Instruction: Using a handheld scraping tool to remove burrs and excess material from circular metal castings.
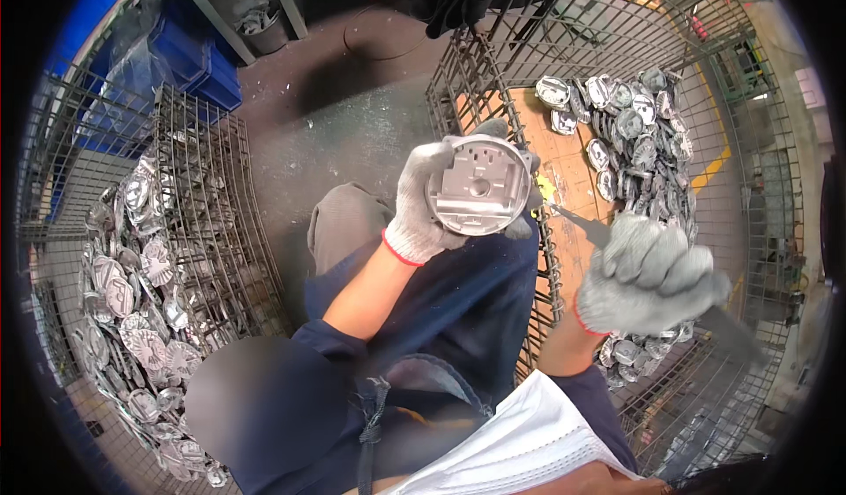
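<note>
My left hand (425,197), in a grey-white knit glove with a red cuff edge, grips a round die-cast metal housing (480,187) by its rim. The open, recessed side of the housing faces up and shows ribs, small slots and a round boss. To its right, my gloved right hand (648,275) is closed in a fist around a dark, flat hand tool (592,226). The narrow tip of this tool points at the housing's right side, apart from it, while its wider end sticks out below the fist, blurred.
A wire cage (542,257) on my right holds many metal castings (643,134) over brown board (573,165). Another wire cage (207,116) on my left is heaped with similar castings (145,345). Blue bins (198,68) and a bucket (260,28) stand farther off.
</note>
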{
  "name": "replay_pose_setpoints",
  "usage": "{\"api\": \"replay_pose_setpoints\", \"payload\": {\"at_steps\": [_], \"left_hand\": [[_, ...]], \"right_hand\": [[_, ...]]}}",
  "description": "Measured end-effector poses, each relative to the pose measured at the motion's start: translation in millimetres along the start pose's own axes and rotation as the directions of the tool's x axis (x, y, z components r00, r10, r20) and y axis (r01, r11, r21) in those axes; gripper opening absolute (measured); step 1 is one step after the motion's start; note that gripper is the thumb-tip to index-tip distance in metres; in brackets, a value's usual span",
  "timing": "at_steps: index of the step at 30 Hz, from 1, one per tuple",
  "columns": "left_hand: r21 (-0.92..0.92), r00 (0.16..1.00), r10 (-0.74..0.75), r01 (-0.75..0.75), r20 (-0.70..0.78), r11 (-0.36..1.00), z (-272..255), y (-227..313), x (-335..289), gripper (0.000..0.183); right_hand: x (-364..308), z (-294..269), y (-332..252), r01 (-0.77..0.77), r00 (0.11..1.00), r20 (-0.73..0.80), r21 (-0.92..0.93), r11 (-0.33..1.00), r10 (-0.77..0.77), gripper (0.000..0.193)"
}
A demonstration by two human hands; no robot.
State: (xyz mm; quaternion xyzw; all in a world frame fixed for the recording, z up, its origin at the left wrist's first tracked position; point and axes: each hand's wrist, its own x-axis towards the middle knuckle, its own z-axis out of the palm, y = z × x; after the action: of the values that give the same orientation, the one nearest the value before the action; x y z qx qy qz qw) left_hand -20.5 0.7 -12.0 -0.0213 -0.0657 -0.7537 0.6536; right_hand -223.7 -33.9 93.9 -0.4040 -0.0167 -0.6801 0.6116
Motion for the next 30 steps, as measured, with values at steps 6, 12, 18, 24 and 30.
{"api": "replay_pose_setpoints", "payload": {"at_steps": [6, 12, 18, 24, 30], "left_hand": [[0.038, 0.997, 0.028, -0.031, 0.07, 0.999, -17.7, -2.8, -7.9, 0.075], [0.879, 0.826, 0.504, 0.021, 0.253, -0.476, 3.2, 59.7, -43.5, 0.053], [0.943, 0.522, 0.837, -0.164, -0.167, 0.29, 19.7, 130.4, -95.6, 0.058], [0.957, 0.431, 0.887, -0.146, -0.165, 0.249, 16.9, 173.6, -117.6, 0.063], [0.963, 0.363, 0.921, -0.164, -0.145, 0.216, 25.4, 193.2, -129.9, 0.067]], "right_hand": [[-6.3, -89.7, -14.8, -0.383, 0.872, -0.432, -0.31, 0.87, 0.23, 0.052], [-104.3, -298.8, -76.7, -0.95, 0.219, -0.889, -0.101, 0.295, 0.402, 0.046], [-311.3, -451.1, -252.4, -0.882, 0.254, -0.847, -0.005, -0.471, -0.467, 0.081], [-413.8, -414.4, -351.5, -0.909, -0.055, -0.619, 0.356, -0.218, -0.784, 0.08], [-422.4, -417.3, -328.7, -0.79, 0.092, -0.762, 0.336, -0.513, -0.641, 0.065]]}}
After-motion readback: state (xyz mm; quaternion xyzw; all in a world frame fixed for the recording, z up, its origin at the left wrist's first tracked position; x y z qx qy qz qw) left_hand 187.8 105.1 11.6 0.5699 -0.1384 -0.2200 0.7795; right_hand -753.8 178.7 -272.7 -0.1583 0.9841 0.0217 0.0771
